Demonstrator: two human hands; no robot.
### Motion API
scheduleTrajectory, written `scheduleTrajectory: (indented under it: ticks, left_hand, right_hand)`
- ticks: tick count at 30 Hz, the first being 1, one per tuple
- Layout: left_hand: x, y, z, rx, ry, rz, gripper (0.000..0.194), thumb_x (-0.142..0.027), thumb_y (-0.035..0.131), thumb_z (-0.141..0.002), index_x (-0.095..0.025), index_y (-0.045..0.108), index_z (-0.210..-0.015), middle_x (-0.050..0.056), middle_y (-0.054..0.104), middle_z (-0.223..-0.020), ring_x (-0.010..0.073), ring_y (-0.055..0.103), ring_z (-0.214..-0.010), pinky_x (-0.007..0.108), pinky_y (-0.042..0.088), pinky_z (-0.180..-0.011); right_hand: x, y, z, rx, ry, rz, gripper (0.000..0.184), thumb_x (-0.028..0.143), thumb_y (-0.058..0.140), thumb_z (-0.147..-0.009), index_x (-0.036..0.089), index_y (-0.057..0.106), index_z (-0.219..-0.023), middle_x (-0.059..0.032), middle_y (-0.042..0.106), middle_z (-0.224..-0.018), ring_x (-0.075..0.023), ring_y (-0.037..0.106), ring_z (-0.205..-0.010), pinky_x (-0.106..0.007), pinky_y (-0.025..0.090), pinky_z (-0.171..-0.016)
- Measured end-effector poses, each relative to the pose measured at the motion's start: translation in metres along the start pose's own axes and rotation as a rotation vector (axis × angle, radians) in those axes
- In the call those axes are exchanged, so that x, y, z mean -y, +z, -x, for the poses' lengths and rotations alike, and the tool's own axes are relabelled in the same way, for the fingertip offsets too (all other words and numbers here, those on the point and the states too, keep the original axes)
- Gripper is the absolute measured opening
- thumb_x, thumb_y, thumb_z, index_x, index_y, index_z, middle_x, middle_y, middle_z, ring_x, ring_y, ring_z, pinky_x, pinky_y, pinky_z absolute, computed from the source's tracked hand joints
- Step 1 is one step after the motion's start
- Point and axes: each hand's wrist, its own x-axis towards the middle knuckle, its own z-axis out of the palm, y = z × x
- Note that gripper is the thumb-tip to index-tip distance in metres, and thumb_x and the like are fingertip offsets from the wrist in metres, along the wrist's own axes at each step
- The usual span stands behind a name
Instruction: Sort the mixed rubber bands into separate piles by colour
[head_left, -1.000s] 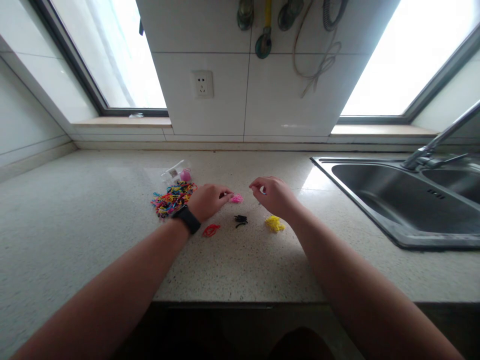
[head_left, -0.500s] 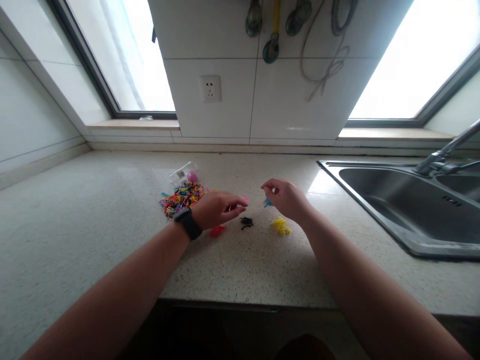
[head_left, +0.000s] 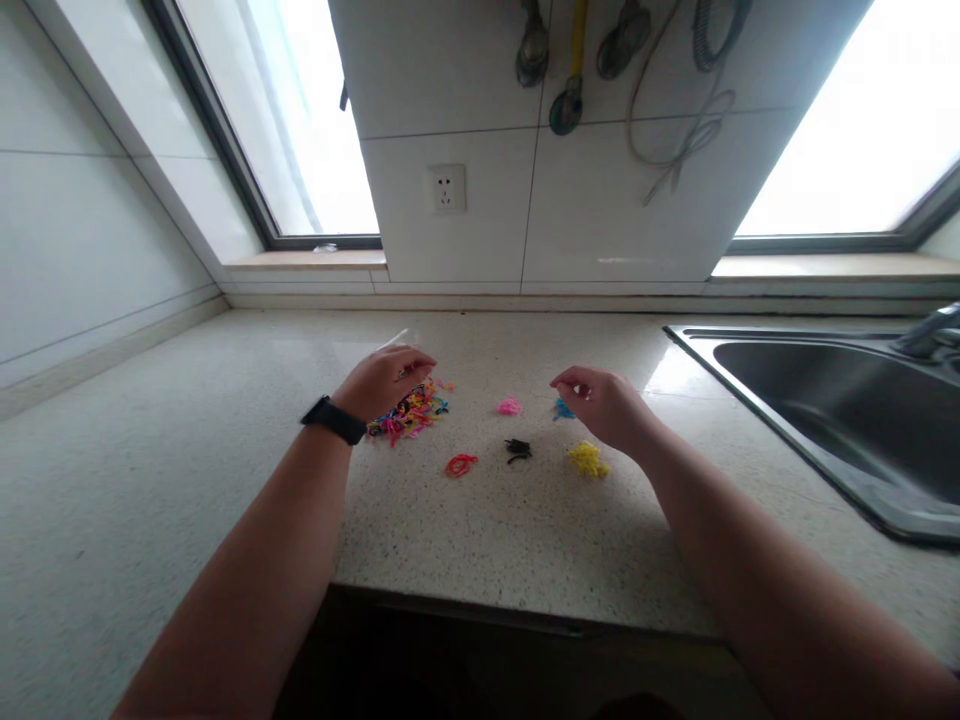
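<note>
Head view: all places here are told from the little black pile (head_left: 517,450) on the speckled desk (head_left: 480,540).
Left hand: the left hand (head_left: 386,382) is left of the black pile and farther back, over the big mixed pile. Its fingers are bent. I cannot tell if the tips touch or pinch a bit.
Right hand: the right hand (head_left: 607,405) is right of the black pile and farther back, by the blue pile. Its thumb and finger tips are near each other. I cannot tell if they touch or hold a thing.
Mixed pile: the big mixed pile (head_left: 420,408) has lots of colors and is left of the black pile, a bit farther back.
Pink pile: the pink pile (head_left: 509,406) is just behind the black pile.
Blue pile: the blue pile (head_left: 564,409) is behind the black pile, to the right.
Red pile: the red pile (head_left: 460,465) is left of the black pile.
Yellow pile: the yellow pile (head_left: 589,459) is right of the black pile.
Watch: a black watch (head_left: 334,420) is on the left wrist, left of the black pile.
Sink: the shiny sink (head_left: 840,410) is far right of the black pile.
</note>
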Motion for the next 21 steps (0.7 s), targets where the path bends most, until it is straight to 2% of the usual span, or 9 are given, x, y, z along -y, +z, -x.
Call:
scheduleTrajectory:
  ticks: [4, 7, 13, 16, 21]
  left_hand:
    - [0.008, 0.007, 0.000, 0.176, 0.044, -0.014, 0.025, -0.034, 0.059, -0.096, -0.019, 0.073, -0.111, 0.009, 0.075, -0.101, 0.0210, 0.066, -0.095, 0.036, 0.050, -0.089]
    - [0.009, 0.013, 0.000, 0.260, 0.041, -0.010, 0.031, -0.036, 0.061, -0.095, -0.019, 0.071, -0.119, 0.009, 0.075, -0.105, 0.0212, 0.066, -0.098, 0.035, 0.049, -0.091]
    - [0.010, 0.019, 0.000, 0.364, 0.091, -0.082, 0.037, -0.045, 0.067, -0.090, -0.020, 0.074, -0.115, 0.011, 0.073, -0.116, 0.0254, 0.064, -0.109, 0.039, 0.044, -0.102]
    - [0.011, 0.020, 0.000, 0.379, 0.086, -0.100, 0.038, -0.046, 0.069, -0.088, -0.019, 0.075, -0.114, 0.011, 0.072, -0.114, 0.0262, 0.065, -0.107, 0.040, 0.044, -0.101]
    - [0.010, 0.022, -0.001, 0.375, 0.079, -0.079, 0.028, -0.040, 0.065, -0.091, -0.020, 0.077, -0.107, 0.009, 0.074, -0.106, 0.0236, 0.066, -0.100, 0.037, 0.046, -0.095]
  right_hand:
    - [-0.001, -0.002, 0.000, 0.011, 0.020, 0.003, 0.021, 0.028, 0.055, -0.090, 0.022, 0.075, -0.094, -0.0049, 0.074, -0.077, -0.0183, 0.063, -0.067, -0.032, 0.044, -0.063]
    - [-0.002, -0.001, 0.001, 0.020, 0.015, 0.002, 0.020, 0.028, 0.056, -0.090, 0.023, 0.075, -0.095, -0.0045, 0.074, -0.080, -0.0181, 0.062, -0.067, -0.032, 0.045, -0.064]
    - [-0.003, 0.001, 0.002, 0.054, -0.007, 0.016, 0.021, 0.029, 0.055, -0.091, 0.024, 0.075, -0.092, -0.0049, 0.075, -0.082, -0.0193, 0.064, -0.070, -0.032, 0.046, -0.065]
    - [-0.003, 0.000, 0.002, 0.064, -0.005, 0.021, 0.021, 0.028, 0.056, -0.091, 0.023, 0.075, -0.093, -0.0049, 0.075, -0.083, -0.0192, 0.064, -0.071, -0.032, 0.045, -0.065]
    - [-0.001, -0.001, 0.002, 0.080, -0.033, 0.030, 0.020, 0.026, 0.056, -0.091, 0.023, 0.075, -0.091, -0.0053, 0.075, -0.085, -0.0192, 0.065, -0.073, -0.032, 0.046, -0.067]
